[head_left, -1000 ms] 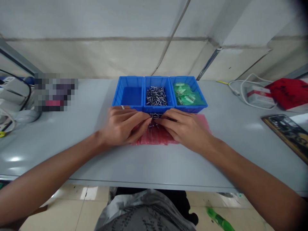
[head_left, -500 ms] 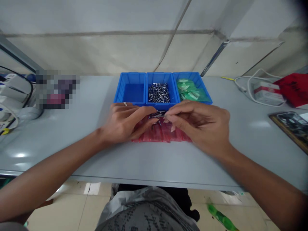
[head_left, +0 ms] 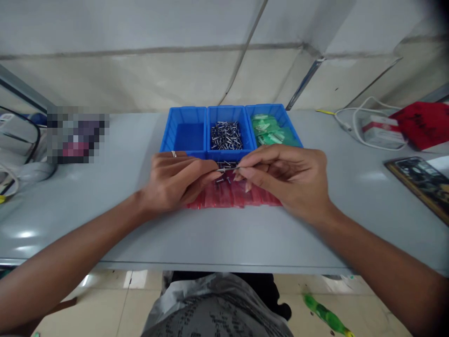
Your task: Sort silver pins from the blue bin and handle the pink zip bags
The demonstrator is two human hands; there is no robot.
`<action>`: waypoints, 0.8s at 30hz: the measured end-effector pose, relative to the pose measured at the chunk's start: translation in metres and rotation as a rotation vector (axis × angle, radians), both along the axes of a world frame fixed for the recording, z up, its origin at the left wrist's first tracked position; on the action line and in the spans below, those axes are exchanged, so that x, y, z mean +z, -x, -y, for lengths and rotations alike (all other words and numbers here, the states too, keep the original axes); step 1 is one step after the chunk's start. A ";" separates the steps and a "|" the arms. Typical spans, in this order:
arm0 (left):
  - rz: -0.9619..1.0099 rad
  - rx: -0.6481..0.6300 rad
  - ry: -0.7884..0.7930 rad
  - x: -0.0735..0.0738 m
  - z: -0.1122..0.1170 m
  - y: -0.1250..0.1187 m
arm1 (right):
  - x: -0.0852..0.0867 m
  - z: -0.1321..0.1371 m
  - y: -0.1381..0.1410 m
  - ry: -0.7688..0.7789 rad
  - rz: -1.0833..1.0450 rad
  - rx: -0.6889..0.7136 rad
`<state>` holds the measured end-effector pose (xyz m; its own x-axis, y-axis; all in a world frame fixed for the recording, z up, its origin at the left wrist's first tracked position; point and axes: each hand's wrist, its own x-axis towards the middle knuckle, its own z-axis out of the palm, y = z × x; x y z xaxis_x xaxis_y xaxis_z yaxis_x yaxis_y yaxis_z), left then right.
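fingers (head_left: 201,165) of left hand (head_left: 171,182) and right hand (head_left: 291,180) are pinched narrow, tips almost meeting, on a small silver metal pin (head_left: 228,169). looks like one pin shared by both pinches, could be two, too small to tell. tip-only grip fits a part this fine, i'd say.

pin is just above a loose pile of pins (head_left: 227,164) on a flat stack of red plastic bags (head_left: 231,197) on the grey counter (head_left: 224,238). both hands sit low over the bags, probably for steadiness.

three blue plastic bins touch in a row just behind:
- left bin (head_left: 185,136) empty
- middle bin (head_left: 226,135) holds more pins
- right bin (head_left: 271,133) holds green packets

pile lies against the middle bin's near wall, so stock is close to the fingers.
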<state>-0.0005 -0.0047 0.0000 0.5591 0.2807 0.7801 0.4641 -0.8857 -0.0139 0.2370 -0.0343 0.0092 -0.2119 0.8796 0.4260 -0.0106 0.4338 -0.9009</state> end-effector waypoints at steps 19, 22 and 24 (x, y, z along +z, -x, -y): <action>0.009 -0.045 -0.016 -0.003 -0.001 0.000 | 0.002 0.003 0.002 -0.022 -0.015 -0.036; -0.033 -0.055 -0.001 -0.003 -0.002 0.000 | 0.001 0.002 0.001 -0.017 0.004 -0.009; -0.012 -0.067 -0.010 -0.002 -0.002 0.000 | 0.000 0.002 0.000 -0.023 0.005 -0.018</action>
